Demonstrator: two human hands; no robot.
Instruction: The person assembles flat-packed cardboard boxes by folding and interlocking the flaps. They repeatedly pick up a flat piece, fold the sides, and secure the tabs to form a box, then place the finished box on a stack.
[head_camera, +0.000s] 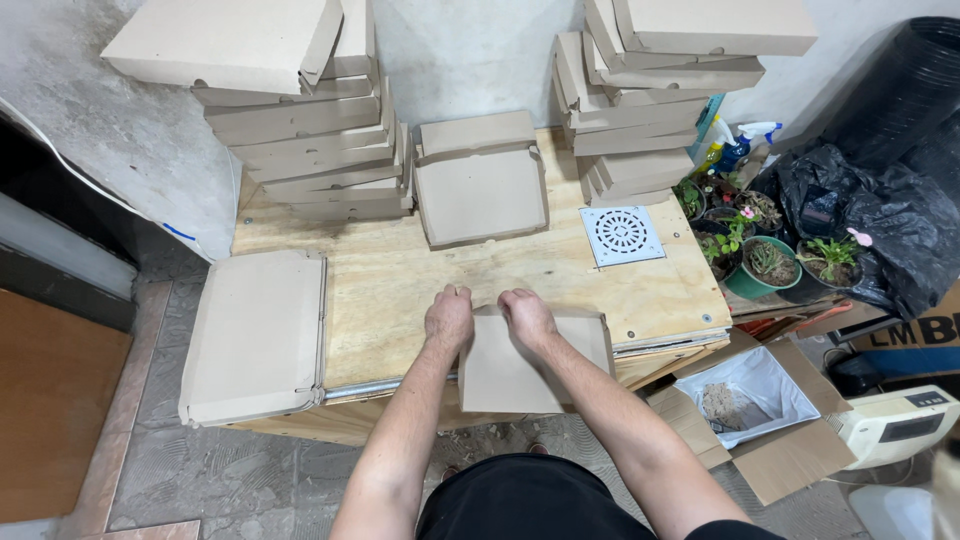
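Head view looks straight down at a wooden table; a person stands at its near edge with both bare arms stretched forward. A flat cardboard piece lies right under the hands, partly on the table and partly hanging over the near edge toward the person's body; its long side runs left to right, along the table edge.

The left hand is curled into a loose fist and presses on the far left corner of the cardboard piece; the right hand is curled the same way, just beside it, on the far edge; the two hands sit close together, near but apart. Both seem to pinch or push the far edge, though the fingers are tucked under, so the grip itself is hidden. More of the sheet lies on the right hand's side; the left hand is at its end.

Left of the hands, a folded box lies flat and sticks out past the table's left end; at the far side sit two tall piles of boxes and, with one open box between them; a white drain grate lies on the right part of the table.
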